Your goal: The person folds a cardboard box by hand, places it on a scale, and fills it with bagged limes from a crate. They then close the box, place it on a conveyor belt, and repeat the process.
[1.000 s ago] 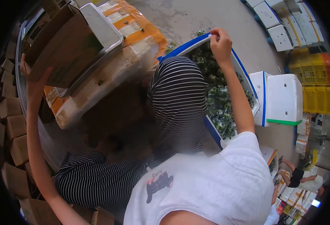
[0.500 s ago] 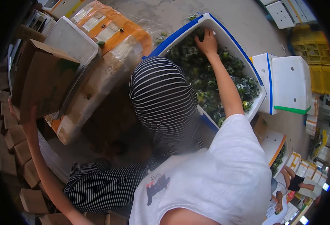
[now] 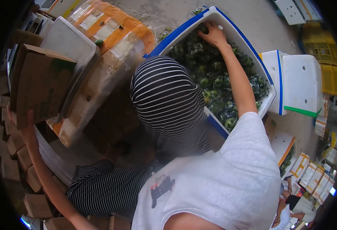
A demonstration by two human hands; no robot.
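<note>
At the left, my left hand (image 3: 27,124) grips the lower edge of a brown cardboard box (image 3: 47,84), fingers partly hidden behind it. The box is tilted against a grey metal tray (image 3: 67,36). My right hand (image 3: 216,37) reaches into the far corner of a white foam box (image 3: 242,31) with blue tape on its rim. Its thumb stands apart from the other fingers, and the fingertips dip among dark green leafy items in clear wrapping (image 3: 214,86). Nothing shows in its grasp.
An orange-taped foam box (image 3: 124,46) stands under the tray. Several small cartons (image 3: 36,205) are piled at the left. White foam boxes (image 3: 300,82) and yellow crates (image 3: 323,50) stand at the right. Another person (image 3: 287,214) is at the lower right.
My right hand has moved slightly up, deeper into the box's far corner. My left hand still holds the cardboard box, which has shifted slightly in view.
</note>
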